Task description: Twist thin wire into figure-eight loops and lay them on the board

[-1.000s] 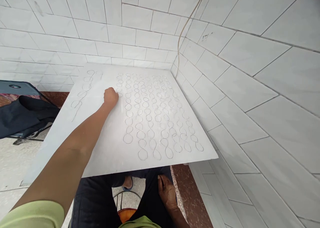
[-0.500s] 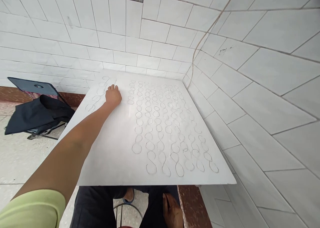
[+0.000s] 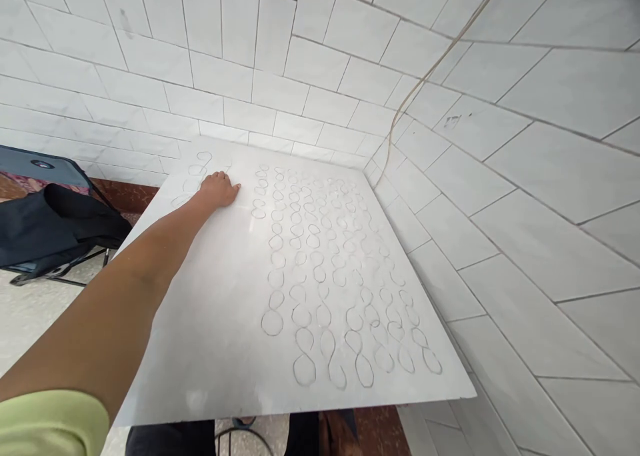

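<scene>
My left hand (image 3: 220, 189) lies palm down on the upper left part of a white board (image 3: 200, 349), arm stretched across it. Its fingers are bunched and bent against the surface, the thumb on the right side; whatever is under them, if anything, is hidden. Columns of thin, dark, looped figure-eight lines (image 3: 305, 356) cover the board's middle and right. A few fainter loops (image 3: 204, 156) lie just beyond and left of the hand. Below the board's near edge, my right hand (image 3: 340, 437) shows only in part, in shadow beside my leg.
White tiled walls (image 3: 280, 96) meet behind and to the right of the board. A thin cable (image 3: 425, 76) hangs down the corner. On the left stands a folding chair (image 3: 47, 166) with a dark cloth (image 3: 60, 223) over it. My dark trousers (image 3: 170, 439) show under the board.
My left hand has shifted slightly left and nearer, its thumb now spread right. The view has moved, so the board reaches lower in the picture and hides more of my right hand.
</scene>
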`<state>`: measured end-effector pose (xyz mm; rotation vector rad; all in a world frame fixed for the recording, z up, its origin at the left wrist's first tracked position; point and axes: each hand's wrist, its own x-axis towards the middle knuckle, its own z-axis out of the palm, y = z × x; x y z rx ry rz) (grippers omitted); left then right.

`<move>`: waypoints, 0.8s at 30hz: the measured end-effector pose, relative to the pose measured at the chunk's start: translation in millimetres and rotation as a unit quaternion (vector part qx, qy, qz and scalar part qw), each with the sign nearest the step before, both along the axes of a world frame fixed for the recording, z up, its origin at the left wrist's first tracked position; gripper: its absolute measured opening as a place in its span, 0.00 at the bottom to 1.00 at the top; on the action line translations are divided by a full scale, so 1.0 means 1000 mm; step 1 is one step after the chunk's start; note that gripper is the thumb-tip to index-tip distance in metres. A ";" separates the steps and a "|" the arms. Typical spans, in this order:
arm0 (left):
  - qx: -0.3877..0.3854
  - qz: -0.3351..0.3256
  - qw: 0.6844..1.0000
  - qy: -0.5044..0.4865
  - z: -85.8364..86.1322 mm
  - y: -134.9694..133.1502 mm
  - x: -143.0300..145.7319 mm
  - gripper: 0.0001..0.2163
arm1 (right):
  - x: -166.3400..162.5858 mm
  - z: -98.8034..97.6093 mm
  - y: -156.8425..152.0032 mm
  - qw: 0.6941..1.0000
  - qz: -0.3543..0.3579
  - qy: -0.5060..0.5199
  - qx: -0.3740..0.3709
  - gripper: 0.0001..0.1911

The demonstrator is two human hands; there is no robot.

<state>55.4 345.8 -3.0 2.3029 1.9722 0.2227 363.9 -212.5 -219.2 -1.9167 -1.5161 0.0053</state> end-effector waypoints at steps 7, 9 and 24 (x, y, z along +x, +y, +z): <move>-0.027 -0.003 0.999 0.041 -0.001 -0.104 0.019 0.38 | 0.009 -0.027 -0.014 0.996 0.068 0.016 -0.057 0.23; -0.033 -0.035 0.998 0.045 -0.001 -0.153 0.023 0.38 | 0.012 -0.030 -0.015 0.995 0.075 0.009 -0.065 0.25; 0.145 -0.101 0.983 -0.038 -0.031 -0.446 -0.002 0.25 | 0.014 -0.027 -0.018 0.995 0.063 -0.016 -0.078 0.25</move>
